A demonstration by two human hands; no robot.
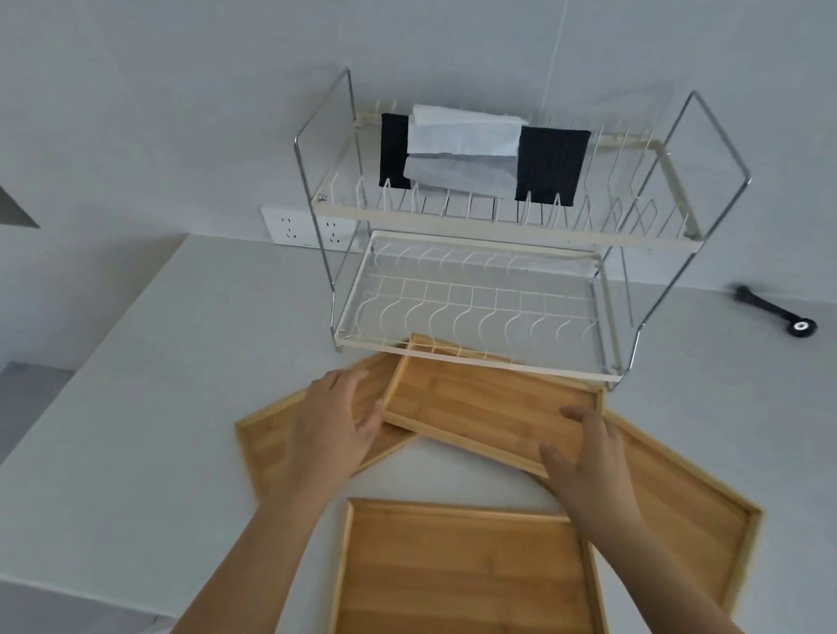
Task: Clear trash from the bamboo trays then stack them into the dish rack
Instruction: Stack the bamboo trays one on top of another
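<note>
Reaching toward the dish rack (486,293), both hands close in on the top tray (491,417), which lies tilted across two other bamboo trays just in front of the rack's lower tier, its far edge tucked under that tier's front rail. The left hand (338,424) is spread open with its fingers at the tray's left short edge, touching or nearly so; the right hand (590,461) is likewise open, fingers curled loosely over the near right corner, not yet clamped. No trash shows in any tray from this angle, so the step in hand looks like lifting this tray into the rack.

To do it well, I judge the grip should take both short edges evenly, thumbs on the rim, so the tray does not swing. It should slide back toward the person first to clear the front rail, then tip upright and drop between the lower tier's wire dividers. The left tray (269,435) and the right tray (696,506) beneath may shift if dragged. A fourth tray (471,585) sits nearest the person, well clear of the rack.
</note>
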